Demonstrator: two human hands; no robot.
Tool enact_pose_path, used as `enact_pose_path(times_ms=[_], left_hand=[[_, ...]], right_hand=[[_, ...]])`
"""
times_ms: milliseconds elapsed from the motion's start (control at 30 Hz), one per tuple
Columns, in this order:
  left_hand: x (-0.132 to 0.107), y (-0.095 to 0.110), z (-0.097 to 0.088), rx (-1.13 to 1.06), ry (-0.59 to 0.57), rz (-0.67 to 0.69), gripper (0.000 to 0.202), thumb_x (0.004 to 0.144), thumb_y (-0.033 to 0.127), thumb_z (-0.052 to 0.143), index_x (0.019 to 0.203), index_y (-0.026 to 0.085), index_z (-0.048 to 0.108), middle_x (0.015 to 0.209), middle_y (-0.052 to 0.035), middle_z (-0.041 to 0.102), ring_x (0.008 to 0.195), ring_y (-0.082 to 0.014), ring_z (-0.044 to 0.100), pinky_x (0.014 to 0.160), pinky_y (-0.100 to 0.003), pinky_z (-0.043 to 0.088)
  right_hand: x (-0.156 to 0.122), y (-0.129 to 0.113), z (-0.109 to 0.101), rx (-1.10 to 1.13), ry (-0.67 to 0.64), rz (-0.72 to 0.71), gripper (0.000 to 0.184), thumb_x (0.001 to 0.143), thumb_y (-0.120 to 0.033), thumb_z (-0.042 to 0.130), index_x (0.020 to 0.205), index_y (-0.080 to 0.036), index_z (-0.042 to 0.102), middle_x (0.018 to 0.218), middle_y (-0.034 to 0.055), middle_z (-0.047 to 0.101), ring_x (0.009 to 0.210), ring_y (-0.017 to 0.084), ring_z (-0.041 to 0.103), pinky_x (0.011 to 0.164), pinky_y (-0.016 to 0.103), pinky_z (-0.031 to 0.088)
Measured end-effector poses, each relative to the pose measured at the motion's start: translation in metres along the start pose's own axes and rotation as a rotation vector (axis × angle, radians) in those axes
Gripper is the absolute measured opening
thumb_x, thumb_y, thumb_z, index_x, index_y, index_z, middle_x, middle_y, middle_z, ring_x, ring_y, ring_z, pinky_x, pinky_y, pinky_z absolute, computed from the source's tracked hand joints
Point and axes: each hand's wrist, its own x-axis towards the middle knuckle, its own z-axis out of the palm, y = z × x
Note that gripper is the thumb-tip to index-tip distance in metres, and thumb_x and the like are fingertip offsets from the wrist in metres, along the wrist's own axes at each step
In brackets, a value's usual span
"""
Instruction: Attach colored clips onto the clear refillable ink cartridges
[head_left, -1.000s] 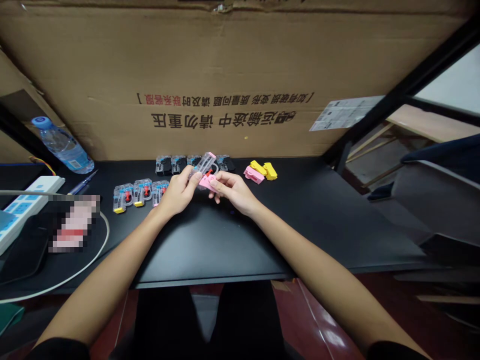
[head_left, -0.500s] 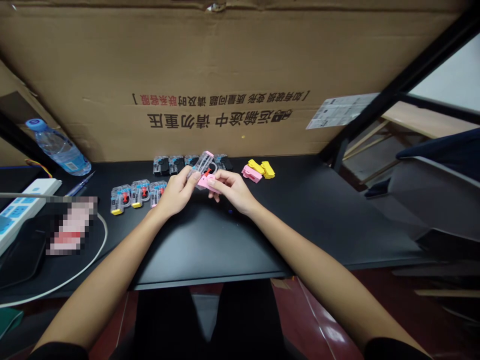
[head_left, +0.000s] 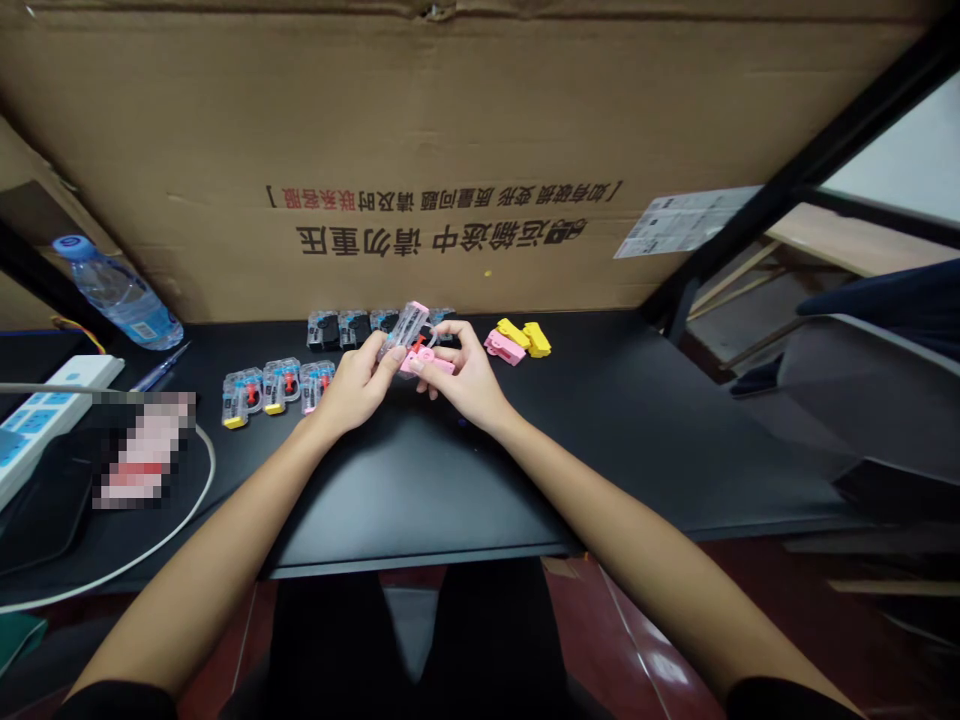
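Observation:
My left hand is closed on a clear plastic toy gun with a pink end and a red trigger, held tilted above the table. Against its lower part lies a pink plastic piece, pinched by my right hand. Whether the piece is seated in the toy or only touches it, I cannot tell. To the left, three similar clear toy guns with red triggers lie in a row, two with yellow ends. Behind my hands stands a row of clear and black toy guns, partly hidden.
Right of my hands lie a pink clip-like piece and two yellow pieces. A cardboard sheet walls off the back of the black table. On the left are a water bottle, pen, power strip and white cable.
The fingers of my right hand have shifted on the pink piece: the index finger has risen toward the toy gun's trigger guard. My left hand has barely moved.

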Motion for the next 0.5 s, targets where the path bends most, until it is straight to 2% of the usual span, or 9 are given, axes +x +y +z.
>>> enact_pose_path(times_ms=[133,333,433,500], left_hand=[[-0.0004,0.0007,0.0004,0.016,0.001,0.019,0.035,0.109,0.054,0.047,0.093,0.024,0.052,0.065,0.0045,0.058,0.058,-0.0146,0.053,0.061,-0.027,0.038],[-0.0019,0.0032,0.0012,0.05,0.032,0.052,0.032,0.109,0.051,0.049,0.095,0.024,0.054,0.068,0.0035,0.06,0.06,-0.0148,0.055,0.062,-0.027,0.039],[-0.0022,0.0023,0.0015,0.04,0.037,0.051,0.034,0.109,0.055,0.051,0.096,0.023,0.055,0.068,0.0032,0.06,0.06,-0.0145,0.054,0.061,-0.027,0.039],[-0.0008,-0.0003,0.0011,-0.046,0.021,0.023,0.041,0.108,0.061,0.05,0.097,0.023,0.056,0.068,0.0025,0.061,0.057,-0.0138,0.054,0.06,-0.027,0.041]], right_hand=[[0.002,-0.0007,-0.0031,-0.004,-0.042,0.006,0.075,0.077,-0.055,0.092,0.133,-0.024,0.054,0.088,-0.0004,0.075,0.066,0.016,0.07,0.053,0.026,0.054],[0.0011,-0.003,-0.0019,-0.077,-0.06,-0.036,0.053,0.084,-0.056,0.085,0.118,-0.019,0.071,0.094,0.0044,0.076,0.069,0.015,0.067,0.058,0.029,0.057],[-0.0005,-0.0034,-0.0022,-0.16,-0.054,-0.099,0.046,0.089,-0.054,0.081,0.117,-0.018,0.073,0.099,0.0067,0.078,0.077,0.019,0.071,0.068,0.034,0.062],[-0.0011,-0.0023,-0.0048,-0.239,-0.035,-0.181,0.045,0.092,-0.053,0.079,0.122,-0.019,0.073,0.108,0.0088,0.079,0.091,0.023,0.075,0.083,0.039,0.065]])
